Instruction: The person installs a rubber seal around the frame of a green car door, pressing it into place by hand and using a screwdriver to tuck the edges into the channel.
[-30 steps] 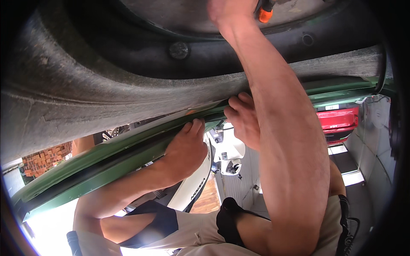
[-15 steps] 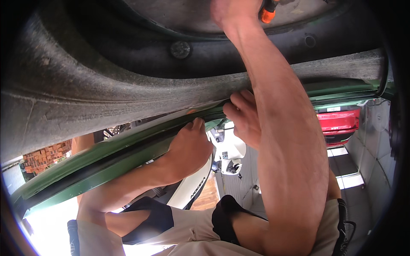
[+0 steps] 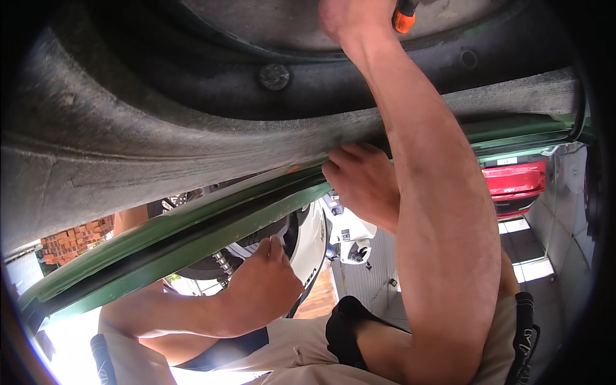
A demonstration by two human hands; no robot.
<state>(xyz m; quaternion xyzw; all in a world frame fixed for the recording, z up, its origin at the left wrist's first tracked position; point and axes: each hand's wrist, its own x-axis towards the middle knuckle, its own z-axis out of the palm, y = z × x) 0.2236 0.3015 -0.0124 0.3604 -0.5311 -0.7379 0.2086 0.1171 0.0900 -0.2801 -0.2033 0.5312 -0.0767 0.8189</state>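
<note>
A long green panel [image 3: 256,224] with a dark channel runs diagonally under a scuffed grey curved surface [image 3: 160,147]. My left hand [image 3: 264,276] is below the panel, fingers bent together near dark metal parts; what they hold is unclear. My right hand [image 3: 356,179] is higher, fingers curled on the panel's edge. A large bare limb [image 3: 436,212] crosses in front of my right arm and leaves the top edge beside an orange-tipped black object [image 3: 403,20]; whether that is held, I cannot tell.
Beyond the panel are white vehicle bodywork [image 3: 350,234], a red car [image 3: 513,183] seen upside down, stacked bricks [image 3: 74,240] and grey corrugated metal [image 3: 378,269]. A dark curved rim [image 3: 192,83] with round fittings spans the upper part.
My left hand has left the panel's edge and moved down below it. My right hand has shifted slightly left along the edge. The large limb has moved slightly right.
</note>
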